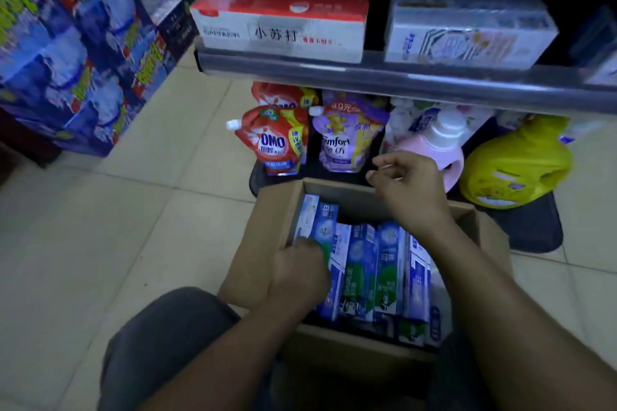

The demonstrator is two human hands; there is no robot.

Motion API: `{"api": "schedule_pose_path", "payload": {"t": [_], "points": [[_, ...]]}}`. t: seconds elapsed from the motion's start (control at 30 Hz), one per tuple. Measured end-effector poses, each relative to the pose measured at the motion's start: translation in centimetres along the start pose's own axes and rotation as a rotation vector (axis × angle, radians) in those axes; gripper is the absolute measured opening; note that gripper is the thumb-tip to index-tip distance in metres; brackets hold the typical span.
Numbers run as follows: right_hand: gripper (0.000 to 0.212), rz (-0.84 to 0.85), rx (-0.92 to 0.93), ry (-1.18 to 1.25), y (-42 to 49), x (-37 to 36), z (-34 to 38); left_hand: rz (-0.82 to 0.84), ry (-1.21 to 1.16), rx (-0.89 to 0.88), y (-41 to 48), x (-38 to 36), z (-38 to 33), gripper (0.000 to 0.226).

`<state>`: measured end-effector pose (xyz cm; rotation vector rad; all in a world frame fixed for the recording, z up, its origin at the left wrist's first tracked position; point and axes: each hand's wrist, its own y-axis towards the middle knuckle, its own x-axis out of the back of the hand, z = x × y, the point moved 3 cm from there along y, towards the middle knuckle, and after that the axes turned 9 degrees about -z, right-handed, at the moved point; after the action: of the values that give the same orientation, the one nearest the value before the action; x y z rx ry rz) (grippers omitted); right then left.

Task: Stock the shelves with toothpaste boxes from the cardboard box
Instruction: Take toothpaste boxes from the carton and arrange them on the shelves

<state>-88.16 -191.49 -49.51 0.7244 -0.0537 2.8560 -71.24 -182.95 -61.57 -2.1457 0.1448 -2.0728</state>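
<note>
Left hand (297, 274) round one toothpaste box (326, 223)

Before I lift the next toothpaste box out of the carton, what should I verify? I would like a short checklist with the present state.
1. Cardboard box open on top: ok.
2. Left hand grips a toothpaste box: ok, fingers curl over the leftmost ones.
3. Right hand free: ok, holds nothing, above the far edge.
4. More stock left in the box: ok, a row remains.
5. Free space on the shelf: cannot tell, a red-white carton and a wrapped pack stand at the front, and behind them it is dark.
</note>
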Motion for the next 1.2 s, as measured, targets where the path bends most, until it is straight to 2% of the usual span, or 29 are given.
{"api": "schedule_pose_path", "payload": {"t": [0.13, 0.37, 0.43, 0.63, 0.67, 0.77, 0.83, 0.9, 1.0, 1.1, 1.2], "points": [[0.017, 0.027, -0.059, 0.039, 0.0, -0.2, -0.8, 0.079, 0.148, -0.036, -1.0, -1.3, -1.8, 0.045], [0.015, 0.071, -0.072, 0.103, -0.2, 0.2, 0.1, 0.055, 0.045, -0.028, -1.2, -2.2, -2.9, 0.070], [0.014, 0.085, -0.079, 0.095, -0.3, 0.6, 0.2, 0.013, -0.031, -0.001, -1.2, -2.3, -3.0, 0.072], [0.009, 0.063, -0.115, -0.012, 1.2, 2.3, -1.0, -0.209, -0.471, 0.098, -0.7, 1.2, -0.5, 0.058], [0.011, 0.048, -0.141, -0.030, 1.5, 2.6, -1.3, -0.227, -0.590, 0.114, -0.6, 2.0, -0.1, 0.057], [0.057, 0.058, -0.214, -0.102, 2.0, 3.0, -2.1, -0.287, -0.870, 0.112, -0.7, 4.2, 0.5, 0.051], [0.071, 0.057, -0.276, -0.141, 2.1, 3.5, -2.2, -0.352, -1.026, 0.098, -1.2, 5.4, 0.3, 0.043], [0.057, 0.066, -0.317, -0.110, 2.1, 3.9, -2.1, -0.402, -1.232, 0.075, -1.6, 6.3, 0.1, 0.042], [0.035, 0.099, -0.392, 0.141, 2.1, 4.2, -1.9, -0.410, -1.368, 0.000, -1.8, 6.8, -0.3, 0.046], [0.028, 0.039, -0.407, 0.237, 2.2, 5.0, -1.7, -0.234, -1.454, 0.044, -1.7, 5.6, -0.6, 0.065], [0.017, -0.108, -0.336, 0.228, 2.7, 5.9, -1.5, -0.037, -1.299, 0.135, -1.3, 3.0, -1.1, 0.063]]}}
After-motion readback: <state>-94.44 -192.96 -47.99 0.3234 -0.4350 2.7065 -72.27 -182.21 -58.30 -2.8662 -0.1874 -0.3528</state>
